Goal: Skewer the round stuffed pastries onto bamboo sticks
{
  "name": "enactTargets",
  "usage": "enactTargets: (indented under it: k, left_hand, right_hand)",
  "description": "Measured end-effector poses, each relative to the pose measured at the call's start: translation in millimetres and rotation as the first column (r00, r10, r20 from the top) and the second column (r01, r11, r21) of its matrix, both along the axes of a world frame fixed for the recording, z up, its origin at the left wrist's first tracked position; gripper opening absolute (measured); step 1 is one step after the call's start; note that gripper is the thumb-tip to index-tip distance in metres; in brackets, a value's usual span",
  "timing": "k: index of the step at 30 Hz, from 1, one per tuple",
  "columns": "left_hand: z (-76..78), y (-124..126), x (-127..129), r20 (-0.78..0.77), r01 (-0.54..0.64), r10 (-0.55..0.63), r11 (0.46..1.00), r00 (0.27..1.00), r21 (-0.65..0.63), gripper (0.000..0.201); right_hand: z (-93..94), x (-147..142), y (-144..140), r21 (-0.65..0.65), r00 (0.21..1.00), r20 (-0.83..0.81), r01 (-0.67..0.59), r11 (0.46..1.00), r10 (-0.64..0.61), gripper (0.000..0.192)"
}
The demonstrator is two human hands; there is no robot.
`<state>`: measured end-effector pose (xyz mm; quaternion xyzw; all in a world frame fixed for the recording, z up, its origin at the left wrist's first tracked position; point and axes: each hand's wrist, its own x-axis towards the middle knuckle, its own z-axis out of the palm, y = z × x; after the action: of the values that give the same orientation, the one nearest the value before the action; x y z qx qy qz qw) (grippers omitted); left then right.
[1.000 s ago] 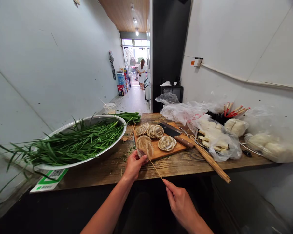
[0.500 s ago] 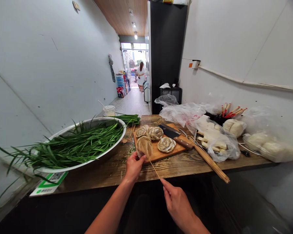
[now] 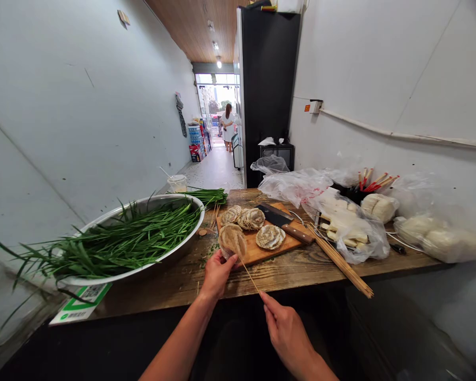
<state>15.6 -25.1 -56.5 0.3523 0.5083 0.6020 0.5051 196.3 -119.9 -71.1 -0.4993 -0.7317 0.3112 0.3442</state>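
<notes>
Left hand [image 3: 217,271] pinches sliced round [image 3: 232,241] | right hand [image 3: 287,334], at 5 o'clock, grips skewer [image 3: 250,277] | push straight, centered, slowly

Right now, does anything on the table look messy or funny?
Yes, a little. Green leaves spill past the metal bowl's rim and hang off the table's left end, and small green bits lie scattered on the wood beside the cutting board. The bundle of bamboo sticks pokes past the table edge.
</notes>
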Motion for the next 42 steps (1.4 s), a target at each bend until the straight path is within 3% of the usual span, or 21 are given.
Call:
enactTargets:
  k: [10, 19, 34, 42]
  left_hand:
    - [13.4, -1.8, 3.7, 0.007, 0.006, -0.006, 1.0, 1.0, 0.001, 0.046]
    - [0.7, -1.3, 3.0, -0.039, -0.013, 0.015, 0.999, 0.999, 0.05, 0.045]
    - [10.5, -3.5, 12.0, -0.021, 0.024, -0.022, 0.996, 1.0, 0.091, 0.041]
    - [-1.4, -3.6, 13.6, -0.072, 0.077, -0.07, 0.992, 0.995, 0.104, 0.041]
  right_hand:
    - [-2.8, -3.5, -0.2, -0.018, 0.999, 0.031, -0.008, 1.0, 0.008, 0.049]
    - [0.5, -5.7, -1.9, -0.009, 1.0, -0.013, -0.019, 1.0, 0.019, 0.048]
    - [-1.7, -7.2, -2.7, -0.028, 1.0, 0.0, -0.012, 1.0, 0.012, 0.051]
    - [-3.8, -9.0, 5.5, -0.008, 0.999, -0.036, 0.013, 1.0, -0.014, 0.051]
